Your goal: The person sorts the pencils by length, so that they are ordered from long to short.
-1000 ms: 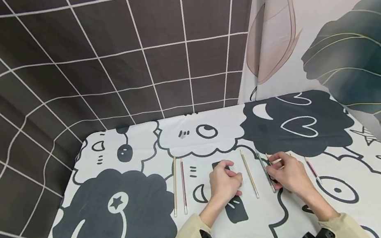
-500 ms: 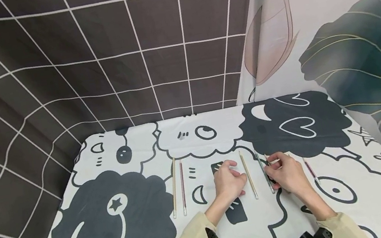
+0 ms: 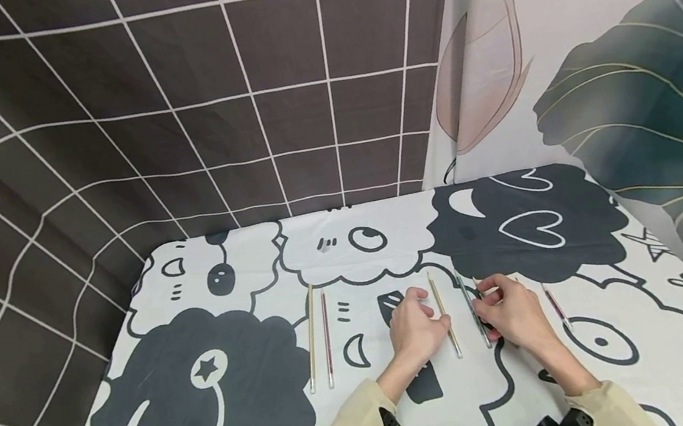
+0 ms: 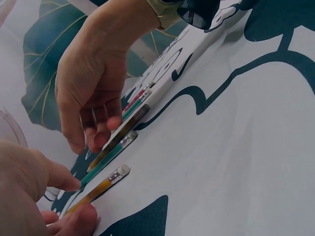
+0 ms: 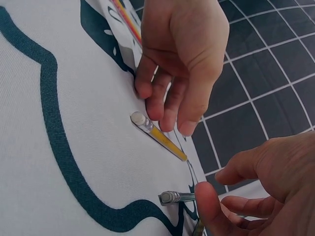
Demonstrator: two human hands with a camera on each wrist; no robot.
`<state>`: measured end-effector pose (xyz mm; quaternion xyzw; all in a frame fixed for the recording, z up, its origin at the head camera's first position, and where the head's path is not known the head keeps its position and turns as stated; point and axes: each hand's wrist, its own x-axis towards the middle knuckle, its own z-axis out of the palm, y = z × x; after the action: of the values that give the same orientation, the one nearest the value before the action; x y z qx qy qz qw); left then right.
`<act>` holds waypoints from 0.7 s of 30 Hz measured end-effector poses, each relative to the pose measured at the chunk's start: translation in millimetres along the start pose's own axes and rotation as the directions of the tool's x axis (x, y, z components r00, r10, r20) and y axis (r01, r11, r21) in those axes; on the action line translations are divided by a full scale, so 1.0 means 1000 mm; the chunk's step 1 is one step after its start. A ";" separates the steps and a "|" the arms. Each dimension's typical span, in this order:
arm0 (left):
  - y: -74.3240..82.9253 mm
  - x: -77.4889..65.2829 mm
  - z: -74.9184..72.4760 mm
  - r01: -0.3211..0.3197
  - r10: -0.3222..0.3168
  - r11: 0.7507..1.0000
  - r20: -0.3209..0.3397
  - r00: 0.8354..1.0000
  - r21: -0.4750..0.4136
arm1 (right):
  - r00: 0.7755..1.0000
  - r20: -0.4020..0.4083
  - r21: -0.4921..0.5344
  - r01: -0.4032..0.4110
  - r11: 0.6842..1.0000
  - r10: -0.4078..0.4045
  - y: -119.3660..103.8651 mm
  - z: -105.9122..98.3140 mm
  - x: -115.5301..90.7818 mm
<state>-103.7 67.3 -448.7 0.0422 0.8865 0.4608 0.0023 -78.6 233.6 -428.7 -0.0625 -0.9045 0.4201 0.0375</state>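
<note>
left hand cropped in left wrist view, green pencil partly hidden by right hand

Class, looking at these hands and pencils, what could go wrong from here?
The left hand is close to the yellow pencil between the hands, and might knock it askew. The right hand is beside the green pencil next to that one, so a finger could nudge it too.
</note>
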 end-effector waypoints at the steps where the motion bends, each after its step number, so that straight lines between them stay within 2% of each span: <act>1: 0.000 0.000 0.000 -0.003 0.003 1.000 0.002 1.000 0.010 | 1.000 0.002 0.000 -0.001 1.000 0.001 0.000 0.000 0.000; 21: 0.002 0.004 0.009 0.023 -0.023 0.989 0.001 1.000 0.144 | 1.000 0.003 -0.016 -0.008 1.000 0.008 0.000 0.003 0.001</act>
<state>-107.6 76.1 -452.2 0.0326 0.9179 0.3955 0.0058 -79.9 232.0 -430.8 -0.0657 -0.9077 0.4130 0.0342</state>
